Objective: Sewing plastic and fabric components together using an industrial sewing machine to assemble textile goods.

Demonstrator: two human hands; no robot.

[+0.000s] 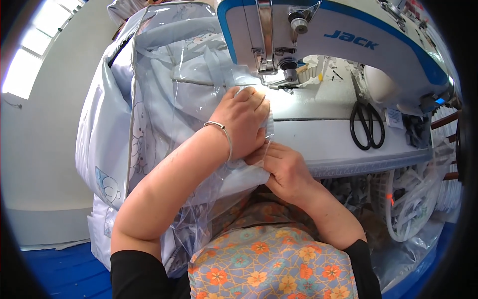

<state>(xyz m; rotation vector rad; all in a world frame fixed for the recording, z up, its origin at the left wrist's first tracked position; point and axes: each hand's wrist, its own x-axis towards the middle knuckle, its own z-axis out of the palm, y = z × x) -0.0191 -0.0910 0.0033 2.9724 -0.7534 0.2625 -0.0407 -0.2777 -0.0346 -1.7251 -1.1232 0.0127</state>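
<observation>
A white and blue sewing machine (pixel 298 37) stands over the work. Its presser foot (pixel 281 85) is just beyond my left hand (pixel 243 117), whose bent fingers are closed on the edge of pale bluish-white fabric (pixel 179 74) with clear plastic sheet (pixel 199 219) over it. A thin bracelet (pixel 222 132) circles my left wrist. Nearer to me, my right hand (pixel 288 169) pinches the same fabric and plastic edge at the table's front. Its fingertips are partly hidden under the layers. The stitching point is partly covered by my left fingers.
Black-handled scissors (pixel 367 124) lie on the white table (pixel 313 139), right of my hands. Satiny printed fabric with grey piping (pixel 130 124) is heaped at the left. Below the table's right end, a white-rimmed basket (pixel 393 219) holds scraps. Blue flooring (pixel 59 274) shows at lower left.
</observation>
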